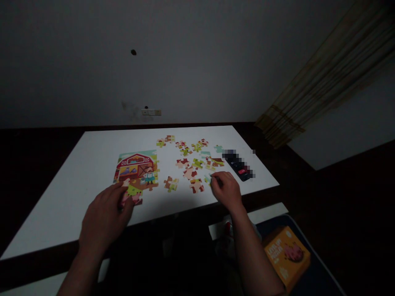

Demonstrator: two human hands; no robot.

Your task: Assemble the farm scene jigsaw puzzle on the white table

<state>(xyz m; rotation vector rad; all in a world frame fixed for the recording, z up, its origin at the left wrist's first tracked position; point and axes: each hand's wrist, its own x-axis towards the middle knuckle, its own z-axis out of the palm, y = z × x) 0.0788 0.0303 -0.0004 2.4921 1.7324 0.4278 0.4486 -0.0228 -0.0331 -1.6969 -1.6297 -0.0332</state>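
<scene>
A partly joined jigsaw puzzle (135, 168) showing a red barn and a figure lies on the left half of the white table. My left hand (106, 209) rests at its lower left corner, thumb and fingers apart over the pink and green pieces. On the right, my right hand (226, 189) has its fingertips closed on a pale green puzzle piece (207, 179) at the table surface. Loose puzzle pieces (190, 172) with brown, cream and green patches lie scattered between the hands. Two joined pieces (171, 183) sit just right of the barn picture.
A dark phone-like object (237, 165), partly blurred out, lies at the right of the white table (70, 176). Below the table's right edge, an orange puzzle box (286, 255) stands on a dark blue seat. A wall with a socket (151, 112) and a curtain are behind.
</scene>
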